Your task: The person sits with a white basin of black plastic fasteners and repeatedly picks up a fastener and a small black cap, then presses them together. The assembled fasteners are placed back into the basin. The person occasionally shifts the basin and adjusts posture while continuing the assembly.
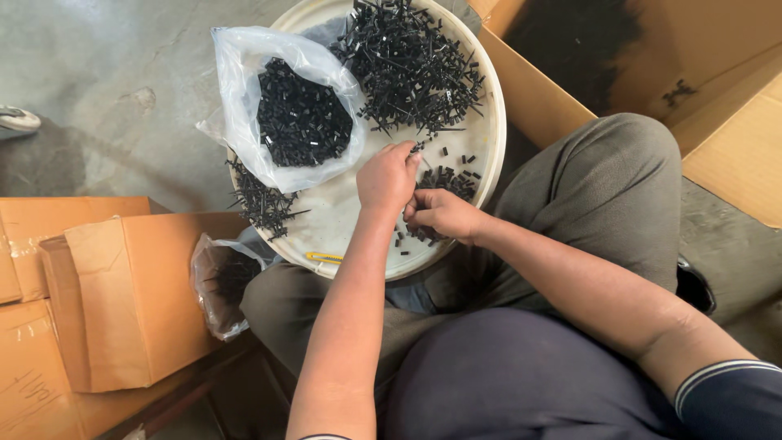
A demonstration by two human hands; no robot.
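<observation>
Concrete floor, round white tray (pixel 489 155) on a lap.
Left hand (pixel 388 177) and right hand (pixel 440 213) pinched small black pieces (pixel 446 181) (centre); clear bag (pixel 244 90) of black parts at 10 o'clock.

Light: soft, even daylight over my lap.
Shadows: faint, beneath my arms.
Focus: sharp centre, edges slightly stretched.

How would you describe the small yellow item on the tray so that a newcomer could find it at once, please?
Start at the round white tray on the person's lap. At its near rim, beside the left forearm, lies a thin yellow clip. It is the only yellow piece among black parts.
</observation>
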